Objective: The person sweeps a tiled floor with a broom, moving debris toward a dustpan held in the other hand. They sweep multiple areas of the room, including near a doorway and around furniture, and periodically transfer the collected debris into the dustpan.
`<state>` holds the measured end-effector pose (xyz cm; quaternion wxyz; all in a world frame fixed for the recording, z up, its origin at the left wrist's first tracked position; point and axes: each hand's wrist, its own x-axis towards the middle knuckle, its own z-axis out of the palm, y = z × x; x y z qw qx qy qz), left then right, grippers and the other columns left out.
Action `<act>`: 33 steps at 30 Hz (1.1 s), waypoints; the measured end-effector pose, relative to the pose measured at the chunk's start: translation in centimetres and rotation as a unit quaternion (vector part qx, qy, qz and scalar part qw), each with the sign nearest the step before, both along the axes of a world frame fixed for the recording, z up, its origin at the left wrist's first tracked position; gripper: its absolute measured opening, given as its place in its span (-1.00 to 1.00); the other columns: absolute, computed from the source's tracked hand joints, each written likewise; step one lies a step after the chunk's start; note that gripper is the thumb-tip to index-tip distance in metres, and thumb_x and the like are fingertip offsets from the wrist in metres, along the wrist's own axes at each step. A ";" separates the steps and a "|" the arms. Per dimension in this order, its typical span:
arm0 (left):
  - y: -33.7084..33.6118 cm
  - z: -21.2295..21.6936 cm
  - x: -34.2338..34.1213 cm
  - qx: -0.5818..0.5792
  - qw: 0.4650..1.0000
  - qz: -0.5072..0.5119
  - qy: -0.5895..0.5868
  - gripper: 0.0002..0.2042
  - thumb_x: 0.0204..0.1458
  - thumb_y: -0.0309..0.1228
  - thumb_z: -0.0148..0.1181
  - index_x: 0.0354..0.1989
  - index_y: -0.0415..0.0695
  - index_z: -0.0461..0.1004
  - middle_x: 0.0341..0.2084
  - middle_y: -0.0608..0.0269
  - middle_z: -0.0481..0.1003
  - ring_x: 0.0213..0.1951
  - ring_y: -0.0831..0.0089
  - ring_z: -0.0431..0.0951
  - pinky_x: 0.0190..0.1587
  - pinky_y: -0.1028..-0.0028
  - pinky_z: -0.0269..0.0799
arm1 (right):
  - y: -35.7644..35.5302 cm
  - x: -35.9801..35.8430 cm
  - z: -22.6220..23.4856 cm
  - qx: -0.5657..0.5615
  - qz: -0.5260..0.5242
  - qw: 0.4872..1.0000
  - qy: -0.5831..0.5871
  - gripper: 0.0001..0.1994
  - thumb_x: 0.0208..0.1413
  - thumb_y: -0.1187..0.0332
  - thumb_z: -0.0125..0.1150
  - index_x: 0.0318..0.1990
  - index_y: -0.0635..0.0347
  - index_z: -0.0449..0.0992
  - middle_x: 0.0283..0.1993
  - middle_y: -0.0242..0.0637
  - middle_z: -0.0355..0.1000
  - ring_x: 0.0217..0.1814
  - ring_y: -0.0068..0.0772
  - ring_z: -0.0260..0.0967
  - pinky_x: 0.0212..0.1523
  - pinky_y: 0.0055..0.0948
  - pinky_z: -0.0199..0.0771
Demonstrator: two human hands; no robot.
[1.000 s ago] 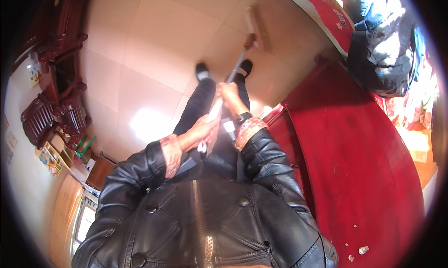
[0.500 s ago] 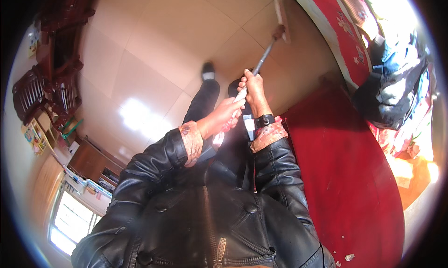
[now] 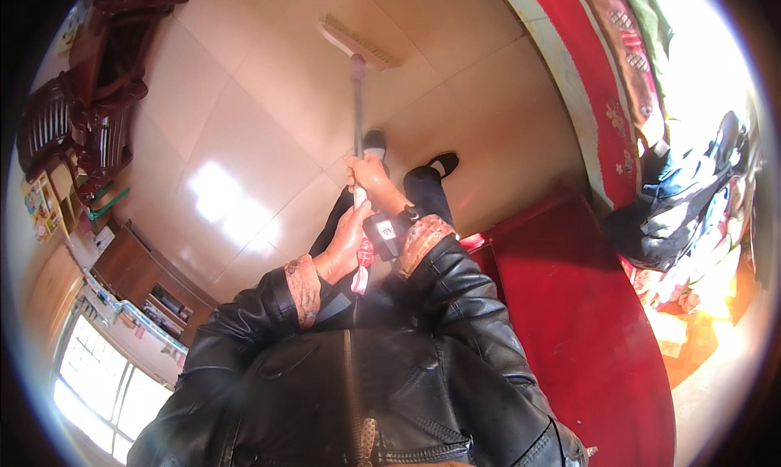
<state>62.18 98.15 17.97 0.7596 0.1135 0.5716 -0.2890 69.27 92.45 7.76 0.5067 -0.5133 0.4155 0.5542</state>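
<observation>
Both my hands are closed around the handle of a long broom [image 3: 358, 109]. My right hand [image 3: 370, 176] grips it farther along the handle, and my left hand [image 3: 344, 243] holds it lower, nearer my body. Below my left hand the handle's end shows red and white. The wide, pale broom head [image 3: 355, 44], with a tan bristled edge, is on the tiled floor [image 3: 285, 101] ahead of my feet. A dark band with a square device [image 3: 385, 229] is around my right wrist.
A red table or cabinet top [image 3: 578, 320] stands close on my right. Beyond it is a bed edge with a red border [image 3: 582, 76] and a heap of dark clothes [image 3: 679, 215]. Dark carved wooden chairs [image 3: 106, 101] stand at the left, with a brown cabinet [image 3: 142, 272] nearer.
The broom head has swept left across the floor, from near the bed edge to ahead of my feet. Both hands moved left and lower with the handle, keeping hold of it.
</observation>
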 end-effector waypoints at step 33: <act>-2.4 -1.6 14.6 -0.007 0.994 0.096 -0.054 -0.48 0.08 0.09 -0.27 -0.14 -0.15 0.33 -0.41 0.21 0.45 -0.34 0.43 0.45 -0.25 0.44 0.34 | -1.9 28.4 -9.0 -0.129 0.204 0.951 -0.194 -0.84 -0.08 0.41 0.03 -0.61 0.19 0.26 -0.74 -0.38 0.21 -0.80 -0.45 0.18 -0.83 -0.44 0.14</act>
